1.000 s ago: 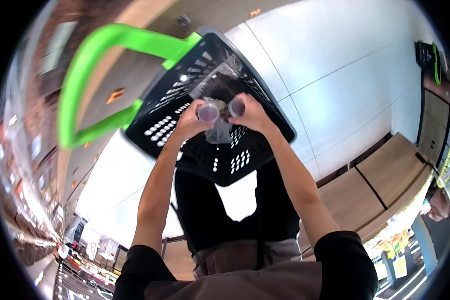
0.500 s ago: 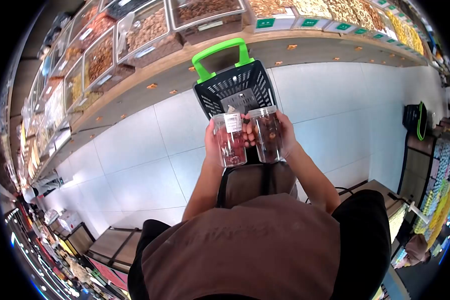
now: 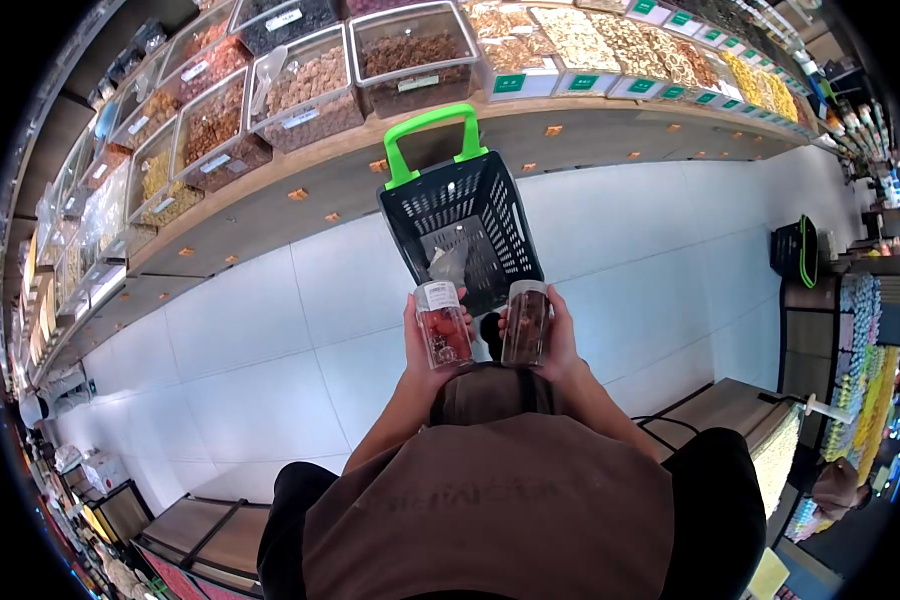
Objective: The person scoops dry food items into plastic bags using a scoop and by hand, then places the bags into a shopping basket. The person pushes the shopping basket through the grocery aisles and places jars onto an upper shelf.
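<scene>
My left hand is wrapped round a clear plastic jar of red pieces, with a white printed label on its lid. In my right hand is a similar clear jar with dark brown contents I cannot make out. Both jars are held side by side in front of my body, apart from each other, lids tipped away from me. Just beyond them stands a dark shopping basket with a bright green handle. A crumpled clear plastic bag shows inside it.
A wooden counter runs along the far side, carrying clear bins of dried goods, one with a scoop. Another dark basket is on the right. Low wooden stands are behind me on both sides.
Both jars have come down and nearer my body, and the gap between them has widened. The view has shifted, so more of the basket's inside and the bins shows.
</scene>
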Demonstrator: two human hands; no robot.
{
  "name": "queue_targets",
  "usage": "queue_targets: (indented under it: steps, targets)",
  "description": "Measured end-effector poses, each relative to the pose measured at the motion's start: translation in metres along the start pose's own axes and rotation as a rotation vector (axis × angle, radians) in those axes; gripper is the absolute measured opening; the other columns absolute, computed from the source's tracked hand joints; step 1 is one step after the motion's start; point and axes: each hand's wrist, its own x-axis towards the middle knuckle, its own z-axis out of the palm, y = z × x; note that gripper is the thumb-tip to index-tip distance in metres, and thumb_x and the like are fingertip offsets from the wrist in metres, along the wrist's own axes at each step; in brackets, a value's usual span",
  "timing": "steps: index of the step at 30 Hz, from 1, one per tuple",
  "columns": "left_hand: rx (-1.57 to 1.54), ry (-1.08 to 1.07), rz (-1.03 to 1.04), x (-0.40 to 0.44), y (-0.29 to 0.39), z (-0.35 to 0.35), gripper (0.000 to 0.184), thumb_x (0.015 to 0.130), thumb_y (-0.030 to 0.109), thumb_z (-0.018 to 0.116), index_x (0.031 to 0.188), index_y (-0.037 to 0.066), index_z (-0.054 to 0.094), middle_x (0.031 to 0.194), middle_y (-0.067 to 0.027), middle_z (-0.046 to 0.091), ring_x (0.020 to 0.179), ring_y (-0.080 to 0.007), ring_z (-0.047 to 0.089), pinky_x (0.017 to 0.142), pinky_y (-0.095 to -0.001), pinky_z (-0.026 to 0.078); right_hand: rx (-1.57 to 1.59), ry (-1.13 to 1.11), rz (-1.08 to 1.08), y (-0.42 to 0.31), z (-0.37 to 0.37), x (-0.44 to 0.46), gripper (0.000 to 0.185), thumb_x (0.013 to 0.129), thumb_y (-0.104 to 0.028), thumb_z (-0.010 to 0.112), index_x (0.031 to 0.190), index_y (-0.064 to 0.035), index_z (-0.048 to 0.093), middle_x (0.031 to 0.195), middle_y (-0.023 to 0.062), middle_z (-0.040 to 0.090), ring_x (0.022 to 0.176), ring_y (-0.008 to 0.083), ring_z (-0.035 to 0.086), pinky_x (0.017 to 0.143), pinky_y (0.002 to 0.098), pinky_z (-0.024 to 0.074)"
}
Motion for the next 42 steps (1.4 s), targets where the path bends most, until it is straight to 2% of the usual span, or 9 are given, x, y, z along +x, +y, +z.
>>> queue_targets:
  steps: [8,12,20,22,30,34,37,39,42]
  targets:
    - [0.378,0.245,-0.041,0.003,-0.007,0.015,0.076,0.095,0.067,0.036,0.121,0.000,0.057,0.099,-0.0145,0.067,0.087,-0.0274,0.066,0.079,-0.0407,0.057,-0.039,-0.044,0.010,-0.006,-0.012,-0.010,0.072,0.092,-0.066,0.045,0.114,0.0000,0.061,0.099,0.0160,0.068,0.092,0.0281,0.066,0.084,0.0417,0.0550]
    - [0.483,0.126,-0.196,0.028,-0.032,0.021,0.065,0.097,0.062,0.038,0.120,0.004,0.057,0.101,-0.0148,0.068,0.087,-0.0273,0.069,0.078,-0.0427,0.058,-0.217,-0.069,0.066,-0.030,-0.025,-0.002,0.072,0.092,-0.067,0.045,0.107,0.0006,0.063,0.097,0.0146,0.069,0.088,0.0251,0.067,0.083,0.0379,0.0549]
    - [0.524,0.106,-0.108,0.096,-0.085,0.052,0.053,0.097,0.051,0.042,0.116,0.006,0.063,0.100,-0.0122,0.071,0.082,-0.0210,0.069,0.069,-0.0342,0.057,-0.333,-0.048,0.185,-0.131,-0.052,0.023,0.063,0.094,-0.064,0.048,0.106,-0.0040,0.065,0.090,0.0117,0.070,0.079,0.0222,0.069,0.070,0.0351,0.0571]
    - [0.503,0.341,0.020,0.124,-0.113,0.073,0.057,0.095,0.055,0.043,0.113,0.005,0.064,0.100,-0.0120,0.071,0.080,-0.0226,0.069,0.070,-0.0341,0.057,-0.338,0.050,0.180,-0.166,-0.045,0.020,0.060,0.094,-0.063,0.049,0.106,-0.0065,0.065,0.091,0.0117,0.071,0.079,0.0219,0.070,0.070,0.0348,0.0580]
    - [0.543,-0.142,-0.207,0.267,-0.166,0.159,0.065,0.098,0.057,0.037,0.117,-0.001,0.060,0.101,-0.0147,0.070,0.086,-0.0253,0.070,0.075,-0.0386,0.060,-0.474,0.011,-0.238,-0.318,-0.037,-0.041,0.059,0.102,-0.055,0.038,0.122,-0.0038,0.058,0.109,0.0115,0.068,0.097,0.0193,0.067,0.086,0.0379,0.0547]
    - [0.576,-0.233,-0.259,0.295,-0.189,0.197,0.065,0.099,0.056,0.036,0.119,-0.002,0.058,0.107,-0.0158,0.069,0.096,-0.0245,0.069,0.084,-0.0394,0.058,-0.434,0.024,-0.325,-0.349,-0.045,-0.065,0.057,0.102,-0.053,0.038,0.123,-0.0032,0.057,0.108,0.0111,0.067,0.095,0.0195,0.066,0.084,0.0389,0.0549]
    - [0.554,-0.173,-0.167,0.301,-0.195,0.217,0.064,0.099,0.055,0.036,0.114,-0.002,0.062,0.100,-0.0156,0.070,0.084,-0.0251,0.071,0.075,-0.0380,0.060,-0.388,0.008,-0.335,-0.362,-0.037,-0.065,0.053,0.103,-0.049,0.041,0.124,-0.0027,0.057,0.108,0.0098,0.067,0.094,0.0196,0.067,0.084,0.0402,0.0556]
    - [0.440,-0.311,-0.249,0.311,-0.184,0.219,0.068,0.099,0.057,0.036,0.120,-0.004,0.059,0.107,-0.0179,0.069,0.091,-0.0266,0.070,0.080,-0.0401,0.059,-0.361,-0.014,-0.331,-0.373,-0.032,-0.052,0.051,0.103,-0.048,0.042,0.123,-0.0027,0.056,0.107,0.0096,0.067,0.094,0.0193,0.067,0.085,0.0402,0.0557]
    - [0.380,-0.192,-0.154,0.331,-0.183,0.228,0.074,0.098,0.059,0.036,0.130,-0.005,0.053,0.115,-0.0201,0.066,0.099,-0.0278,0.068,0.085,-0.0420,0.057,-0.372,-0.120,-0.354,-0.399,-0.032,-0.014,0.045,0.102,-0.042,0.049,0.121,-0.0024,0.057,0.106,0.0096,0.066,0.096,0.0183,0.067,0.087,0.0394,0.0558]
